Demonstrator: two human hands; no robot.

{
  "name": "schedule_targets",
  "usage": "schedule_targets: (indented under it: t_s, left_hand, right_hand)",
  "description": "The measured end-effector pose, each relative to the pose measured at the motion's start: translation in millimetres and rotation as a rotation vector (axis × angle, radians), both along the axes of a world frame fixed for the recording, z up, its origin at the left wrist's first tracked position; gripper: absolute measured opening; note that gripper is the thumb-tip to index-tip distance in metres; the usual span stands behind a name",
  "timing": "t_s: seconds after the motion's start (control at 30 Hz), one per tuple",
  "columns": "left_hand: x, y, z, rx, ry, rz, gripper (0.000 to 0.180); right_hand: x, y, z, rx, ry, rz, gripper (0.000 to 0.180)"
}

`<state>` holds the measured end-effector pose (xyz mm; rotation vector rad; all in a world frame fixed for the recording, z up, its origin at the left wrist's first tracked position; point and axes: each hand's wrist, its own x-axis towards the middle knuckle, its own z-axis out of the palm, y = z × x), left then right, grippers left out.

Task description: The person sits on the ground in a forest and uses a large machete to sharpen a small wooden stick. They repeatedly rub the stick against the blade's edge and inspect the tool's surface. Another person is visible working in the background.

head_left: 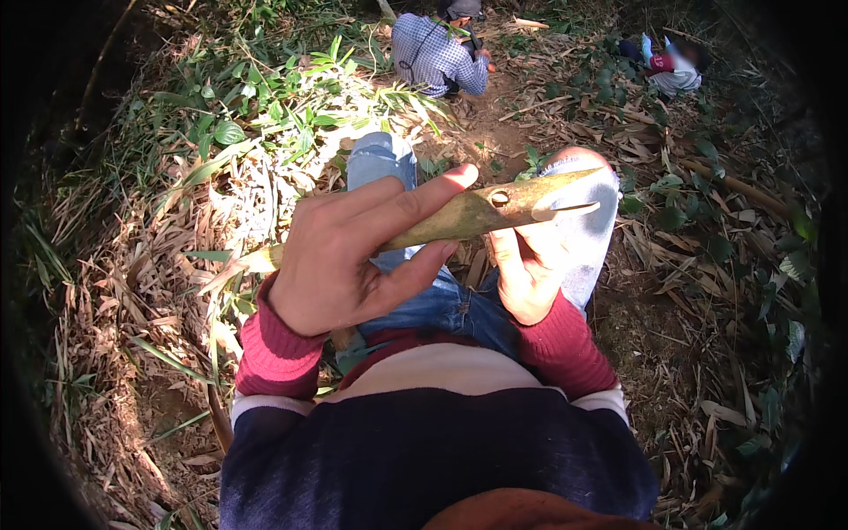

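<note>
A greenish-yellow bamboo piece [468,215] lies slantwise across my lap, its right end higher than its left. It has a small hole near the right, and that end splits into a pointed upper part and a thin lower prong. My left hand [336,252] is wrapped over its left and middle stretch, index finger along the upper side and thumb along the lower. Beneath the right part, my right hand [534,278] supports it with bent fingers; their tips are partly hidden behind the bamboo. The left end shows past my left wrist, close to pale leaves.
My bent knees in blue jeans [382,159] flank the bamboo. Ahead, a person in a checked shirt [428,53] crouches on bare soil; another person [678,75] is at far right. Dry leaves [115,309] and green plants [274,115] cover the ground around me.
</note>
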<state>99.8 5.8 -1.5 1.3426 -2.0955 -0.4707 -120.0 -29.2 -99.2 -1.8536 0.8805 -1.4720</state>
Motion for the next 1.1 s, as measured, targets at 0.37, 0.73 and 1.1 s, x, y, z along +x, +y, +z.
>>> schedule_targets:
  t_s: [0.37,0.73,1.1]
  left_hand:
    - [-17.5,15.4,-15.4,0.068,0.33,-0.005,0.049]
    - [-46.4,18.0,-18.3,0.133,0.373,0.006,0.041]
    - [-36.8,6.2,-30.2,0.098,0.336,-0.036,0.041]
  right_hand:
    - [0.6,3.5,15.5,-0.198,0.198,-0.168,0.024]
    - [-9.8,25.3,-49.8,0.517,-0.151,-0.023,0.03]
    - [-8.9,15.3,2.7,0.332,-0.183,0.189,0.031]
